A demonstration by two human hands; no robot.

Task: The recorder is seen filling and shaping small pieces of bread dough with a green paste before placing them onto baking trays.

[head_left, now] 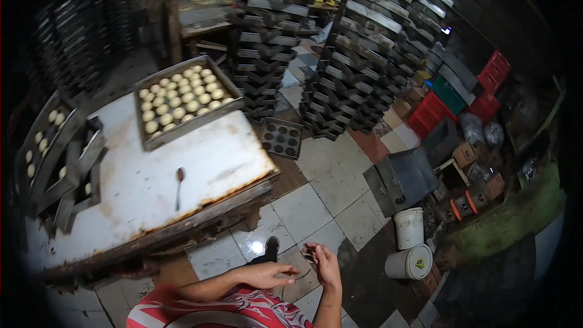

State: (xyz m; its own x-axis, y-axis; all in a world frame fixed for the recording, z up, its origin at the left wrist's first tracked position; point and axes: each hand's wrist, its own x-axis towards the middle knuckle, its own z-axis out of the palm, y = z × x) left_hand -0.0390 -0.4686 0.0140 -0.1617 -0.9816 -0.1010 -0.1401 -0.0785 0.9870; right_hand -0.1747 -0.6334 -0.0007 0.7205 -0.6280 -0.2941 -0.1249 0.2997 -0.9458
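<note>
Both my hands hang over the tiled floor in front of my body, close together but apart. My left hand (266, 274) points to the right with its fingers stretched out, holding nothing. The fingers of my right hand (327, 267) are loosely bent and spread, and I see nothing in them. Left of them stands a white-topped table (124, 197) with a rusty edge. A spoon (180, 175) lies on it. At its far side sits a metal tray (193, 125) filled with rows of pale round dough balls (178, 113).
More metal trays (70, 176), some holding dough balls, are stacked crookedly at the table's left end. Tall tray stacks (358, 42) rise at the back. A round-cupped pan (281, 138) is beside the table. White buckets (409, 229), red crates (430, 115) and boxes line the right.
</note>
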